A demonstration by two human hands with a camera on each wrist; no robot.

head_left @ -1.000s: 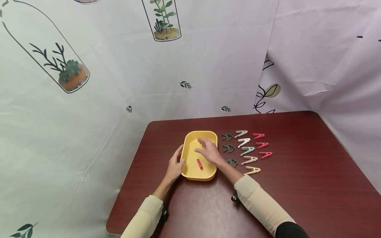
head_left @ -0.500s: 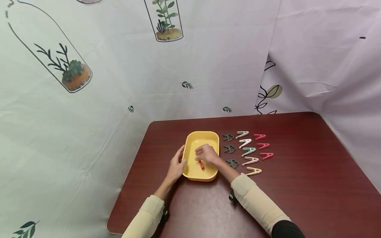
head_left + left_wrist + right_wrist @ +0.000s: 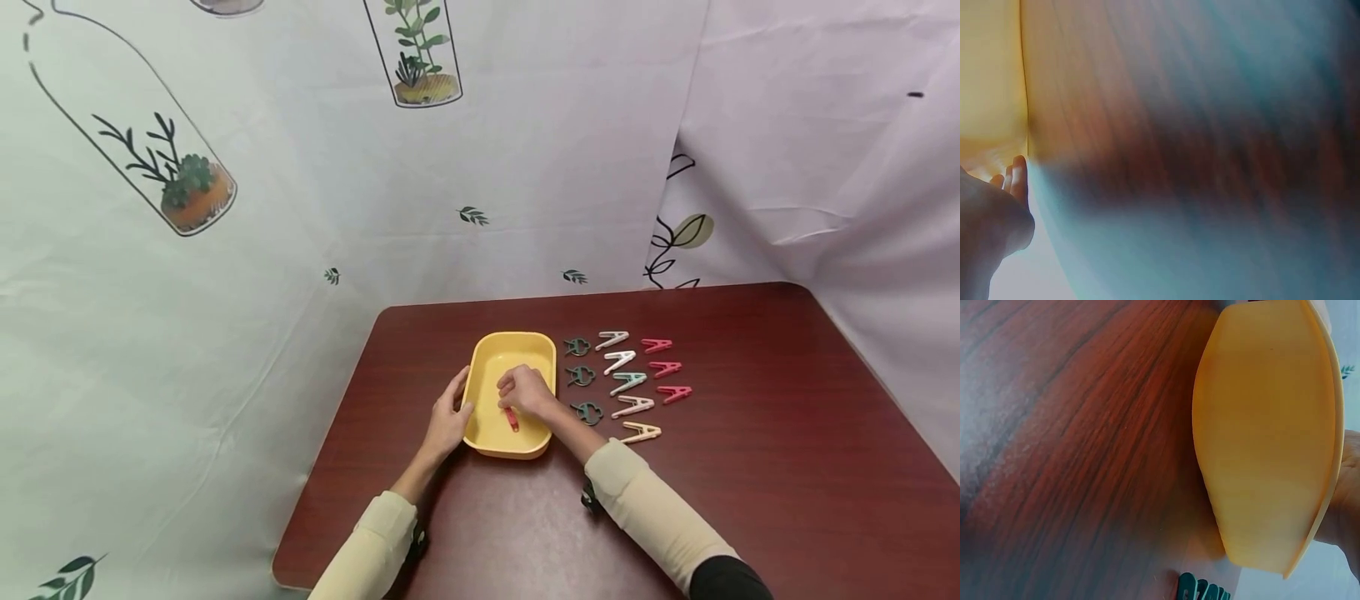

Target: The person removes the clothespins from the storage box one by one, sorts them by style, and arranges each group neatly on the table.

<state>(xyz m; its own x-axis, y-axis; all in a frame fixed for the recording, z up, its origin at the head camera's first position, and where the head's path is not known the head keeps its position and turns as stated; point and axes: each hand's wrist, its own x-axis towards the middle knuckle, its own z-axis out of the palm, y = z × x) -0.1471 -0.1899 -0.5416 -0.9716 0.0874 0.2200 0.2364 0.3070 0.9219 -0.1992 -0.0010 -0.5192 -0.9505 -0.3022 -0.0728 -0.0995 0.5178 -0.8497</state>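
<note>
A yellow plastic basin (image 3: 491,446) stands on the table. My left hand (image 3: 447,425) holds its left side, thumb at the rim and fingers along the outer wall; the left wrist view shows those fingers (image 3: 1019,178) beside the yellow wall. Inside the basin lies a red clothespin (image 3: 513,421). My right hand (image 3: 527,392) reaches over the right rim, its curled fingers and thumb pinching the clothespin's far end, which they cover. In the right wrist view the basin's outer wall (image 3: 1266,437) hides the fingertips.
To the right of the basin, clips lie in columns on the dark red table (image 3: 772,467): green clips (image 3: 581,376), pale clothespins such as a white one (image 3: 619,361) and a yellow one (image 3: 642,432), then red clothespins (image 3: 664,368). Patterned cloth (image 3: 540,167) hangs behind.
My right hand has come down and nearer within the basin, its spread fingers closing at the red clothespin's end. The left hand has stayed on the basin's side.
</note>
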